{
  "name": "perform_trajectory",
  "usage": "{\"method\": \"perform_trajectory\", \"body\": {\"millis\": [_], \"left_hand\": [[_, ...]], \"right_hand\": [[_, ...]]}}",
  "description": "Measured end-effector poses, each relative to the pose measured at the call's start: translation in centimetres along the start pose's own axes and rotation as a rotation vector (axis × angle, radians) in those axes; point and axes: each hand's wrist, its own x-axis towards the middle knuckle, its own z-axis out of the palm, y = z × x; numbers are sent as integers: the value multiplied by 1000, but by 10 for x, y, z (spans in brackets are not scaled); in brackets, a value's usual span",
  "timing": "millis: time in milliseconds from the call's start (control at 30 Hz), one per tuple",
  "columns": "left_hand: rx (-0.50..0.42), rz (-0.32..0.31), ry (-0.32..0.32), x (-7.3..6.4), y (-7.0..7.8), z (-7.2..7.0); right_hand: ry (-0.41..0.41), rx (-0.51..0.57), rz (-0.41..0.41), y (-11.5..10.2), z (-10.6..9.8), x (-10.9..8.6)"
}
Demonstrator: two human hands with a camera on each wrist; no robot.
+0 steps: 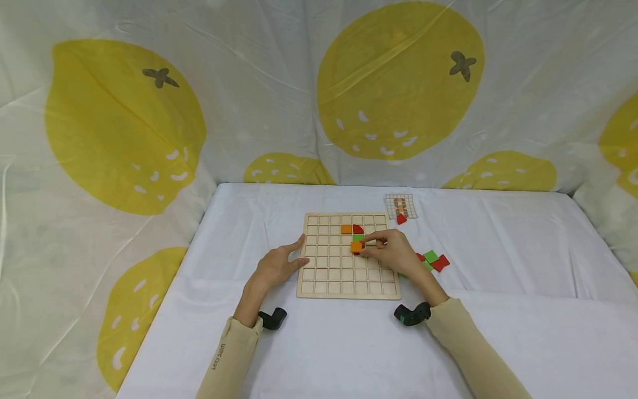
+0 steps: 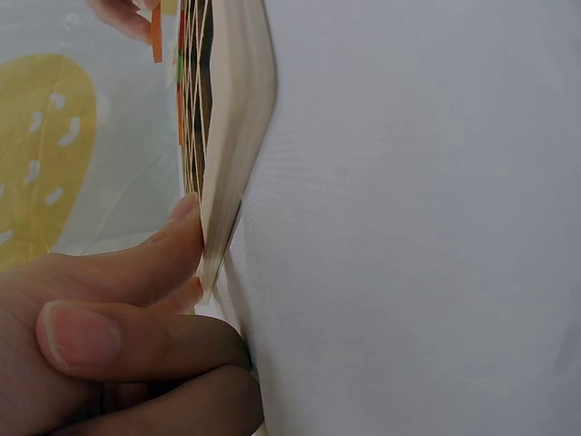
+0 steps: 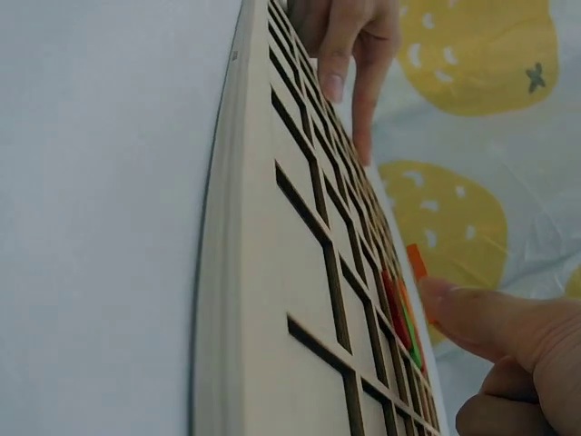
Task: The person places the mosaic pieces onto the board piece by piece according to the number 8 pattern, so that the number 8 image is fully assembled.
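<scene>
A square wooden grid board (image 1: 321, 274) lies flat on the table. My left hand (image 1: 274, 267) rests at its left side, with extended thumb and forefinger touching the rim; the left wrist view has the other fingers folded beneath. Over the board's right half, my right hand (image 1: 391, 250) pinches an orange square tile (image 1: 356, 246) between thumb and forefinger, held slightly above the cells. That tile partly covers a red piece (image 1: 356, 254). Farther up the board sit another orange square (image 1: 346, 229), a red quarter-round tile (image 1: 358, 229) and a green tile (image 1: 359, 238).
Right of the board lie several loose tiles, among them a green square (image 1: 431, 256) and a red one (image 1: 441, 263), partly behind my right hand. A printed pattern card (image 1: 392, 202) is beyond the board's far right corner, a red tile (image 1: 401, 219) at its lower edge.
</scene>
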Motion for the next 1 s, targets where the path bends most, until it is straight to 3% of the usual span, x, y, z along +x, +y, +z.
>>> {"method": "perform_trajectory", "body": {"millis": [233, 1000], "left_hand": [[-2, 3, 6, 0, -1, 1], [-3, 13, 8, -1, 0, -1]], "right_hand": [[-24, -37, -41, -1, 10, 2], [-7, -11, -42, -4, 24, 4]]}}
